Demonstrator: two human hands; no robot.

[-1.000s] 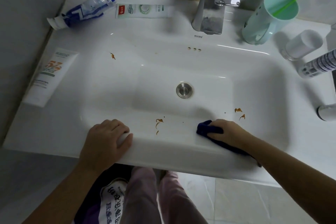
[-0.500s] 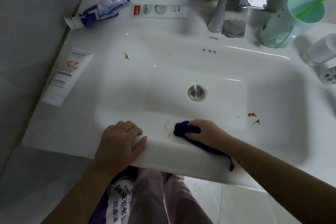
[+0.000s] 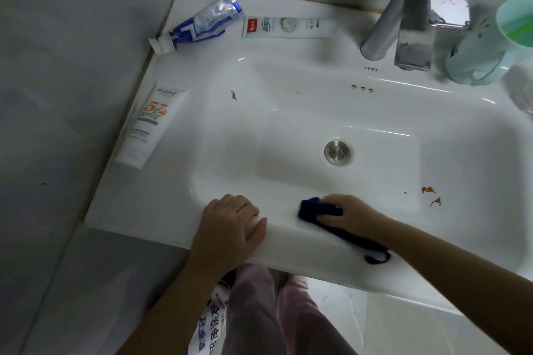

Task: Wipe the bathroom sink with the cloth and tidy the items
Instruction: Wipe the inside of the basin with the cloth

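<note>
Your left hand (image 3: 230,228) clasps the sink (image 3: 305,245) by its front rim; just beside it, your right hand (image 3: 350,215) grips the dark blue cloth (image 3: 313,209) against the basin's near edge.

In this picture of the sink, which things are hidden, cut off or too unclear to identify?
Head view.
The mint cup: cut off by the right edge; its contents are a green blur.
The faucet: its top leaves the upper edge.
The cloth: mostly hidden under the right hand, as is the surface beneath.
The white tube: print too small to read.
The left hand: fingers curl over the sink rim, tips out of sight.
</note>
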